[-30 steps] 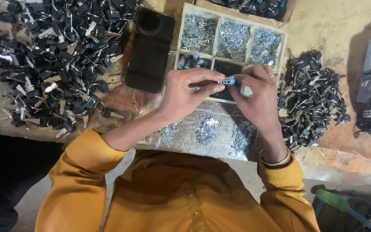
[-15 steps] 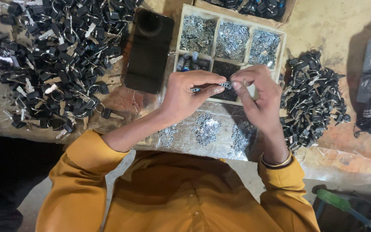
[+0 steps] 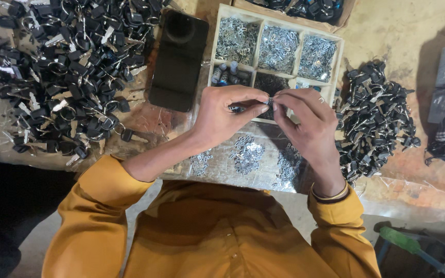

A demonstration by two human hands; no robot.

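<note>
Black-headed keys everywhere: two big heaps on the counter [image 3: 423, 31], a sprawling key pile on the left [image 3: 63, 77] and a smaller key pile on the right [image 3: 374, 118], way too many in each to count. Between them sits one wooden tray [image 3: 341, 56] split into compartments; the three along the back hold shiny metal bits, the front ones hold small vials and dark stuff, partly hidden by the hands. One dark phone [image 3: 177, 61] lies just left of the tray, touching its edge or close to it. Three little clumps of loose silver parts [image 3: 247, 153] lie on the clear plastic near the counter's front edge.

Free room is tight: the only open patch is the strip in front of the tray, and the hands hover right over it.

Both hands meet above the tray's front edge. The left hand [image 3: 221, 117] comes in from the left, wrist bent, its fingers clenched on a small dark key piece [image 3: 268, 102]. The right hand [image 3: 310, 121] faces it, its fingers pinching the same piece from the other side, fingertips nearly touching.
</note>
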